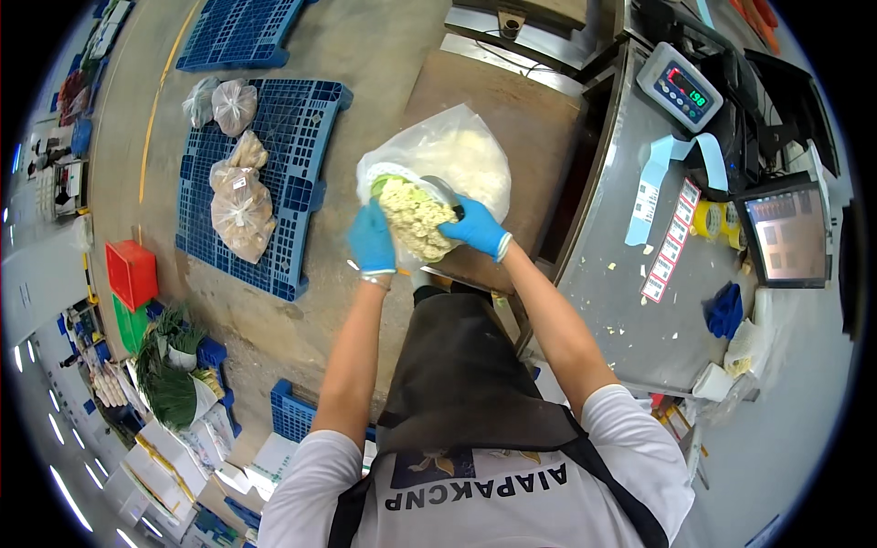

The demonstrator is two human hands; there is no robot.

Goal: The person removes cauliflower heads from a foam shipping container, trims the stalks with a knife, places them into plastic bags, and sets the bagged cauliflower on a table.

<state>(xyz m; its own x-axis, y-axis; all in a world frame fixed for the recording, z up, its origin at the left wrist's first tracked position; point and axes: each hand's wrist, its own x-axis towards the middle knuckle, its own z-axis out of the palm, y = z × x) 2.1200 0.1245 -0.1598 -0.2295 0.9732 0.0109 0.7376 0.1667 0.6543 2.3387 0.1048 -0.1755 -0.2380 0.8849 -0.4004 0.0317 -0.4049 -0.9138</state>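
A pale cauliflower head (414,219) with a few green leaves lies before me, a white foam net (384,171) around its far end. My left hand (372,236), in a blue glove and slightly blurred, holds it from the left. In my right hand (474,227), also gloved in blue, is a knife-like tool (442,188) with a curved metal blade and a dark handle; the fingers touch the florets. Directly behind is a large clear plastic bag (479,161) with pale pieces in it, resting on a brown scale platform (503,96).
A metal table (606,301) on the right carries a lit scale display (682,88), a label strip (673,240), yellow tape rolls (716,222) and a monitor (784,236). Leftward, a blue plastic pallet (288,198) bears several filled bags (241,212). A red crate (130,274) stands farther left.
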